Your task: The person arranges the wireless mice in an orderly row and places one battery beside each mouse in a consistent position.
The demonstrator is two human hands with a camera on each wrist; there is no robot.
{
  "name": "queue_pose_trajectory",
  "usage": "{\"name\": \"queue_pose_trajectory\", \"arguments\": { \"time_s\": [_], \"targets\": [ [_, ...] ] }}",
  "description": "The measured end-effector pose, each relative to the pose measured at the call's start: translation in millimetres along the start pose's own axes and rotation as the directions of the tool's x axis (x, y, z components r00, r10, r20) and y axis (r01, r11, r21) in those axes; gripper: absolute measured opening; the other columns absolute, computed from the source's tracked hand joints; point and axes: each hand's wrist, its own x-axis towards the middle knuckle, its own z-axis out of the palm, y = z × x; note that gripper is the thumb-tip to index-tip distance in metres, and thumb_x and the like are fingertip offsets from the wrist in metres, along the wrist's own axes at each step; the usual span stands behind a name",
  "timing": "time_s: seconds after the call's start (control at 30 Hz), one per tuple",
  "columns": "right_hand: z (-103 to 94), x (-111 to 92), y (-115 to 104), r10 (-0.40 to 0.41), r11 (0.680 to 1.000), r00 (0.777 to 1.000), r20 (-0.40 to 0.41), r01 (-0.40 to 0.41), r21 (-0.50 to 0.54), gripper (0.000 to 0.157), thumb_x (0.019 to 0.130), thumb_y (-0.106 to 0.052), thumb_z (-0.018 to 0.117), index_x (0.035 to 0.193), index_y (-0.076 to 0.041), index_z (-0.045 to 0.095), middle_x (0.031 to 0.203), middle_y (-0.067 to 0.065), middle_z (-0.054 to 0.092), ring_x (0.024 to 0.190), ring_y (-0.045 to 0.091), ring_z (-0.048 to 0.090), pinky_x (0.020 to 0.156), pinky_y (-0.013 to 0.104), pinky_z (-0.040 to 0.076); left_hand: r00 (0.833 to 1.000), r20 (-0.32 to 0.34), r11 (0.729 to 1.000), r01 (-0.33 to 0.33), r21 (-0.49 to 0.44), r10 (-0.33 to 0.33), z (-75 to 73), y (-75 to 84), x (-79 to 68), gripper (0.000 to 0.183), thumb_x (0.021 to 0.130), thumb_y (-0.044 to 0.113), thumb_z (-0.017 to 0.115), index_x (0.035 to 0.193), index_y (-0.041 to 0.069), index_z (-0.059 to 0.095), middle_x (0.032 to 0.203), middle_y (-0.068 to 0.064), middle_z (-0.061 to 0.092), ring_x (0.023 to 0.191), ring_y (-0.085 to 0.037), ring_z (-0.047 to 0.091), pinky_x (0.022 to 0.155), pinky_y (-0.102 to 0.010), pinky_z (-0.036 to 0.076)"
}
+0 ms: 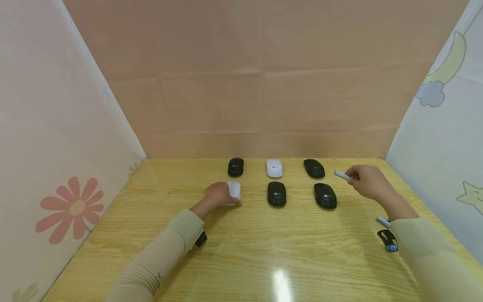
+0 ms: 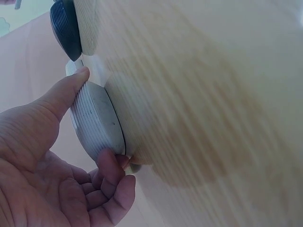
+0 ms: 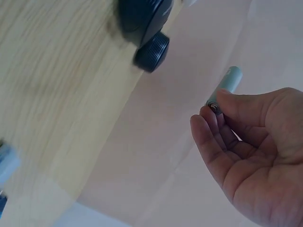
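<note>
My left hand point(image 1: 219, 194) grips a white computer mouse point(image 1: 235, 191) by its sides at the left of the front row; the left wrist view shows thumb and fingers around the mouse point(image 2: 97, 118) on the tabletop. My right hand point(image 1: 367, 181) pinches a pale blue-grey battery point(image 1: 342, 175) in the air, right of the mice. Its metal end faces the fingers in the right wrist view, where the battery point(image 3: 228, 84) sticks out past the thumb. Near the left hand, a black mouse point(image 1: 235, 167) stands behind the white one.
Another white mouse point(image 1: 274, 167) and black mice point(image 1: 277, 193) stand in two rows. By the right sleeve lie a second battery point(image 1: 383, 221) and a black-and-blue item point(image 1: 388, 240). A black object point(image 1: 201, 239) is partly hidden by the left sleeve. Cloth walls surround the wooden table point(image 1: 286, 247).
</note>
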Motion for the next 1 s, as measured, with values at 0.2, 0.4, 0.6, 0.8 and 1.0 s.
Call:
{"name": "queue_pose_trajectory", "arguments": {
  "time_s": [0.2, 0.4, 0.6, 0.8, 1.0],
  "targets": [
    [8.7, 17, -24, -0.014, 1.0, 1.0, -0.024, 0.014, 0.023, 0.016, 0.091, 0.001, 0.06, 0.102, 0.011, 0.062, 0.085, 0.016, 0.064, 0.071, 0.027, 0.057, 0.065, 0.043, 0.047, 1.0, -0.005, 1.0, 0.0, -0.002, 0.0, 0.6, 0.0, 0.6, 0.06, 0.07, 0.059, 0.08, 0.09, 0.006, 0.061, 0.077, -0.004, 0.057, 0.066, -0.018, 0.051, 0.054, -0.03, 0.04],
    [19.7, 31, -49, -0.048, 0.997, 0.998, -0.052, 0.051, 0.059, 0.014, 0.089, 0.004, 0.059, 0.1, 0.011, 0.064, 0.089, 0.019, 0.065, 0.075, 0.029, 0.058, 0.068, 0.045, 0.048, 1.0, -0.005, 1.0, 0.004, -0.015, -0.004, -0.6, 0.2, -0.8, 0.062, 0.07, 0.058, 0.081, 0.093, 0.004, 0.061, 0.078, -0.004, 0.057, 0.068, -0.019, 0.051, 0.054, -0.029, 0.04],
    [32.7, 45, -68, -0.068, 0.994, 0.996, -0.058, 0.073, 0.079, 0.013, 0.089, 0.005, 0.061, 0.099, 0.012, 0.066, 0.09, 0.02, 0.065, 0.076, 0.03, 0.059, 0.068, 0.045, 0.049, 1.0, 0.001, 1.0, 0.001, -0.019, -0.001, 0.2, 0.6, -1.2, 0.06, 0.07, 0.057, 0.081, 0.091, 0.005, 0.06, 0.077, -0.004, 0.057, 0.067, -0.018, 0.051, 0.054, -0.03, 0.039],
    [47.6, 61, -88, -0.054, 0.995, 0.998, -0.042, 0.057, 0.078, 0.012, 0.087, 0.005, 0.062, 0.096, 0.009, 0.068, 0.088, 0.017, 0.066, 0.074, 0.028, 0.057, 0.067, 0.043, 0.048, 1.0, 0.002, 1.0, -0.004, -0.013, 0.004, 1.1, 0.1, -0.5, 0.059, 0.07, 0.057, 0.081, 0.089, 0.005, 0.06, 0.077, -0.004, 0.056, 0.066, -0.019, 0.05, 0.054, -0.03, 0.039],
    [61.2, 74, -108, -0.042, 0.996, 0.999, 0.0, 0.042, 0.076, 0.013, 0.088, 0.002, 0.063, 0.099, 0.006, 0.069, 0.09, 0.015, 0.067, 0.077, 0.027, 0.059, 0.069, 0.04, 0.05, 1.0, 0.001, 1.0, 0.001, 0.01, -0.001, 1.5, 0.0, 0.7, 0.06, 0.071, 0.058, 0.08, 0.091, 0.005, 0.061, 0.078, -0.004, 0.056, 0.067, -0.019, 0.05, 0.054, -0.03, 0.039]
  ]
}}
